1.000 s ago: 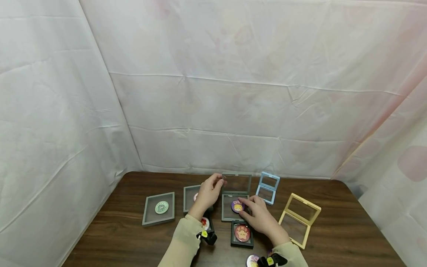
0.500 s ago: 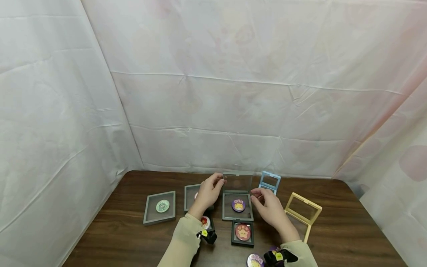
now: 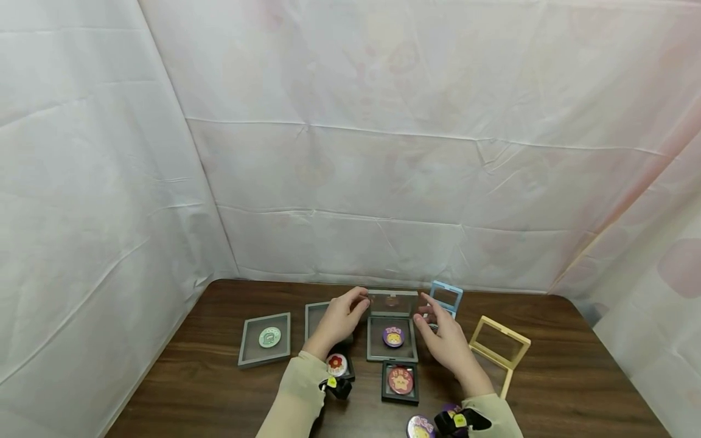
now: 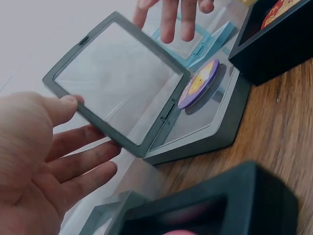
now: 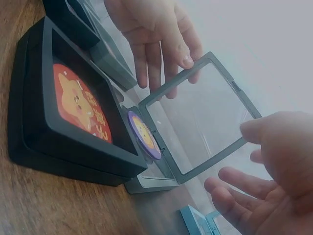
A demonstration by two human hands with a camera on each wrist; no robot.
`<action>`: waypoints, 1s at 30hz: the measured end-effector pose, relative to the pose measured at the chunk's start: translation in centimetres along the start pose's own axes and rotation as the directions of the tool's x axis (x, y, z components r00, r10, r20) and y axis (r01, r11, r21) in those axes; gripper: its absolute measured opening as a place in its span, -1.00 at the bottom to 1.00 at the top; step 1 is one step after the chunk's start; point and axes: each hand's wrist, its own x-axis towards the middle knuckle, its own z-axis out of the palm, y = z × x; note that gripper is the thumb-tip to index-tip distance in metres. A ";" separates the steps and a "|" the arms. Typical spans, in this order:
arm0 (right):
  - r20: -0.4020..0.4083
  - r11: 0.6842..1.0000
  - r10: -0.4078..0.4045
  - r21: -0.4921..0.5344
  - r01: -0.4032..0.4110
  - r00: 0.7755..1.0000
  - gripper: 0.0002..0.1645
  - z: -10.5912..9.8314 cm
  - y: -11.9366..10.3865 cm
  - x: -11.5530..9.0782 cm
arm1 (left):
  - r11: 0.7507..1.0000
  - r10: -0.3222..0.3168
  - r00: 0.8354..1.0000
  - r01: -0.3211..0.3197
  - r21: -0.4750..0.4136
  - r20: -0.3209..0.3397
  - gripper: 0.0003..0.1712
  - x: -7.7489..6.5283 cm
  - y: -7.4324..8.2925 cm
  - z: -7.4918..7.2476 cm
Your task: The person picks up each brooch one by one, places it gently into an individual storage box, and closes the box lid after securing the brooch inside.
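A grey square display case (image 3: 372,350) stands with its transparent lid (image 4: 117,78) raised and leaning forward. Inside the base lies a purple round button badge (image 3: 393,337) with a yellow animal on it. My left hand (image 3: 338,321) holds the lid's left edge, thumb on the front and fingers behind. On the opposite side, my right hand (image 3: 446,342) has its thumb and extended fingers at the lid's right edge. Directly in front sits a small black case (image 3: 400,398) with a red star badge (image 5: 80,100).
To the left are a grey case (image 3: 246,353) with a green badge, another grey case (image 3: 313,316) and a black case with a flower badge (image 3: 336,364). A blue case (image 3: 449,286) and yellow case (image 3: 506,359) stand raised at right. Loose purple badges (image 3: 420,427) lie in front.
My right hand has left the purple badge and moved right, then up to the lid's right edge. The lid has tilted forward, with my left hand staying at its left edge.
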 end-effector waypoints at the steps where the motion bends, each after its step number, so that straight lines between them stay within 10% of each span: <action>1: 0.002 1.000 -0.001 0.005 0.001 1.000 -0.30 0.0 0.0 0.0 | 1.000 0.006 1.000 -0.006 0.005 0.013 -0.62 -0.1 -0.1 -0.1; 19: 0.123 0.998 0.062 -0.018 -0.060 0.991 -0.55 -1.2 0.3 -0.2 | 0.990 0.058 0.958 -0.020 -0.137 0.280 -0.67 -0.9 -1.1 -1.9; 30: 0.214 0.999 0.031 -0.018 -0.028 0.976 -0.46 -1.6 1.4 -0.1 | 0.999 -0.013 0.945 0.028 -0.041 0.328 -0.37 -1.0 -0.4 -2.0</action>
